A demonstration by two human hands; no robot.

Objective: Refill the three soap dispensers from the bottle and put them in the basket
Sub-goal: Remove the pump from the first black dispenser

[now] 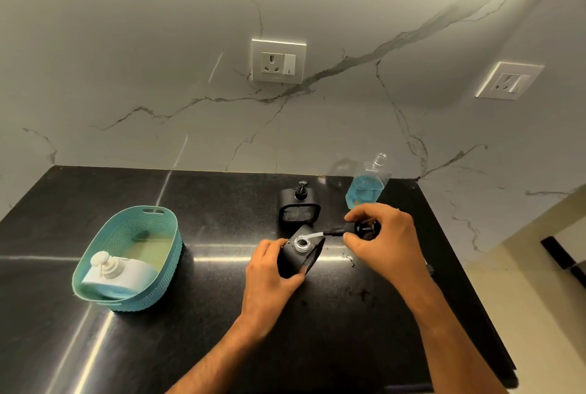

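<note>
Dispensers counted: three. Your left hand [272,270] is gripping one black dispenser [301,252] mid-counter, tilted, neck open. Your right hand [380,236] is pinching its black pump head [364,229], fingers closed around it, with the clear dip tube [314,236] reaching into the neck. A second black dispenser [299,206] is standing upright just behind, pump on. The white dispenser [117,273] is lying in the teal basket [158,267] at left, well apart from your hands. One clear refill bottle [367,184], uncapped and partly full of blue liquid, is standing near the wall. The black counter [196,324] is offering open room between basket and hands; its right edge is running close beside your right forearm.
</note>
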